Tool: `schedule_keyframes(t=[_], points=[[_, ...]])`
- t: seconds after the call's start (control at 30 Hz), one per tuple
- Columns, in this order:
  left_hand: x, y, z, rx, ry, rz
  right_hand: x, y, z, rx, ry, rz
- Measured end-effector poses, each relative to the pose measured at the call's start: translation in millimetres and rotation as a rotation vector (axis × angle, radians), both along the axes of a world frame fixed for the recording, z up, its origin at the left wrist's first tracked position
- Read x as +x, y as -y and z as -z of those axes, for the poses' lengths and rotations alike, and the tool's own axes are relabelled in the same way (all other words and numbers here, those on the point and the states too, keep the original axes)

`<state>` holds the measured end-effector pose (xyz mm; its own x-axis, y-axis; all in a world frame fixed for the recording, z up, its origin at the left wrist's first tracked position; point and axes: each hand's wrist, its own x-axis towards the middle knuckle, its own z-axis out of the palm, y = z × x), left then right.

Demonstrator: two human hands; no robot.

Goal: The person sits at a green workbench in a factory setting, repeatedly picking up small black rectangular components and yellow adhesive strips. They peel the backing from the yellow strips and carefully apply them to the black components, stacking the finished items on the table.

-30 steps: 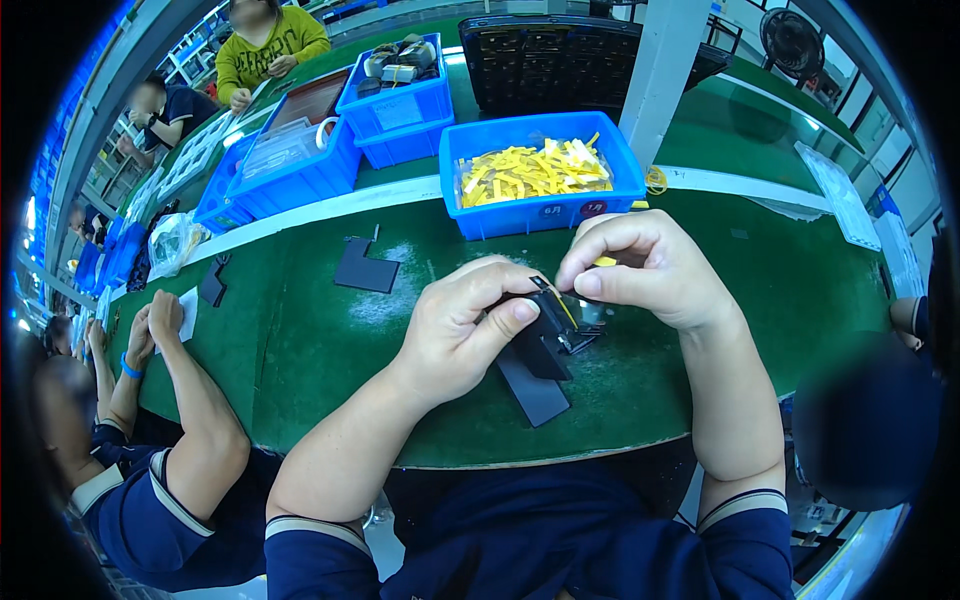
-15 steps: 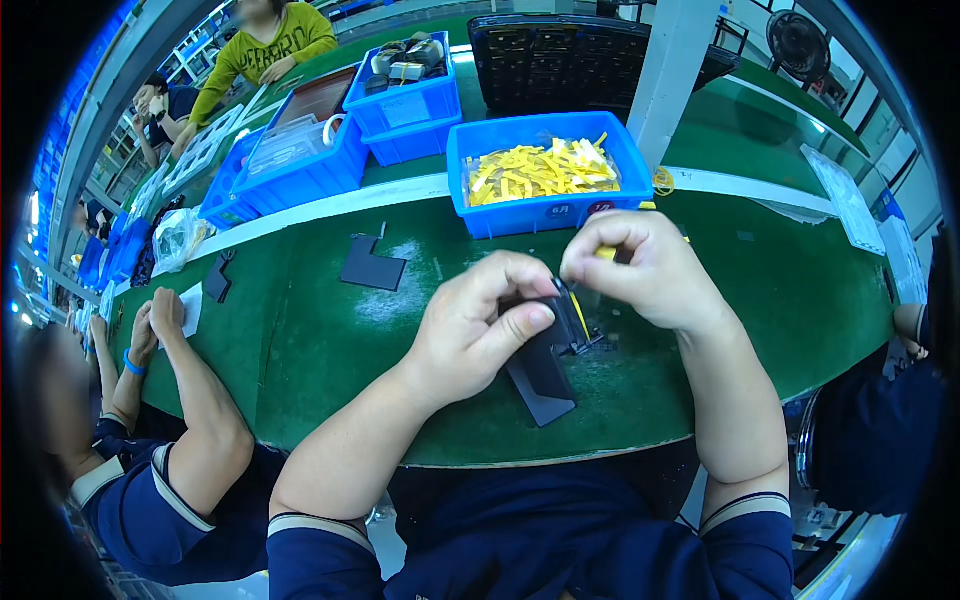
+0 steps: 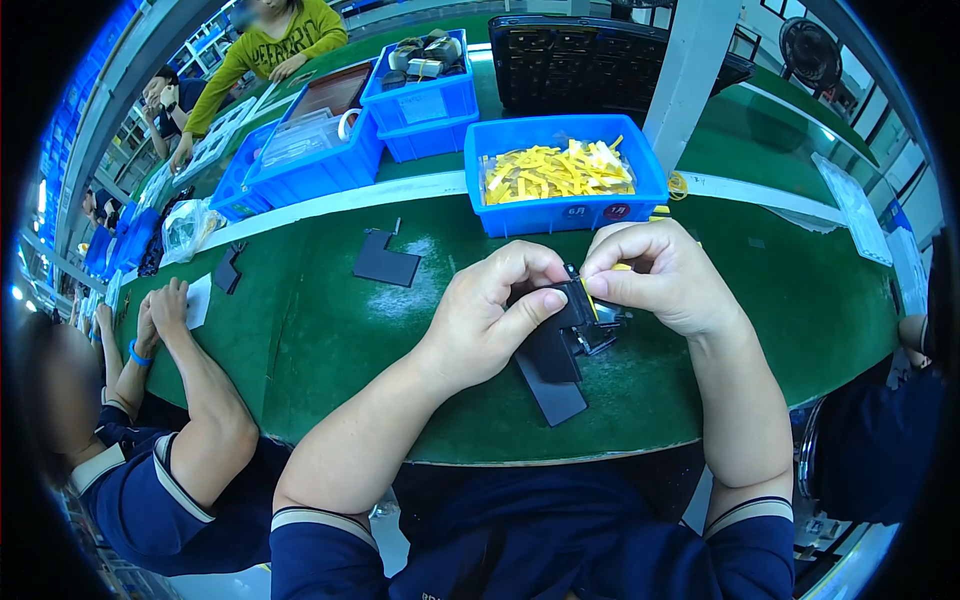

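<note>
My left hand (image 3: 497, 318) grips a small black part (image 3: 566, 312) from the left, thumb on its front face. My right hand (image 3: 665, 274) pinches a thin yellow strip (image 3: 592, 299) against the part's right edge. Both hands hover just above the green table (image 3: 330, 340). A flat black sheet (image 3: 552, 386) lies on the table under the hands. Behind them stands a blue bin (image 3: 500, 210) filled with several yellow strips (image 3: 560, 170).
A black flat piece (image 3: 385, 263) lies on the table to the left. More blue bins (image 3: 320, 160) stand further back, with a black crate (image 3: 590, 60) and a white post (image 3: 685, 80). A co-worker's arms (image 3: 190, 370) rest at the left. Another person sits at the far side.
My hands have stayed together on the black part, shifting slightly. The view has tilted a little; nothing was let go.
</note>
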<state>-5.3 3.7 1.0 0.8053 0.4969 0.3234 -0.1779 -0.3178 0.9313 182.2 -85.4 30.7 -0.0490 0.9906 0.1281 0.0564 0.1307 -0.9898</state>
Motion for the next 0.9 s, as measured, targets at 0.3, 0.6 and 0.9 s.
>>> schedule_keyframes(t=[0.3,0.6,0.9], points=[[-3.0,-17.3,-2.1,-0.055,0.107,-0.146,-0.9,-8.2,9.1,0.057,0.667,0.446],[-57.7,-125.1,8.3,0.255,-0.541,-0.932,-7.5,-5.4,9.2,0.043,0.774,0.516],[-30.5,-77.0,-12.9,0.677,-0.621,-0.957,-11.1,-8.3,20.4,0.120,0.463,0.517]])
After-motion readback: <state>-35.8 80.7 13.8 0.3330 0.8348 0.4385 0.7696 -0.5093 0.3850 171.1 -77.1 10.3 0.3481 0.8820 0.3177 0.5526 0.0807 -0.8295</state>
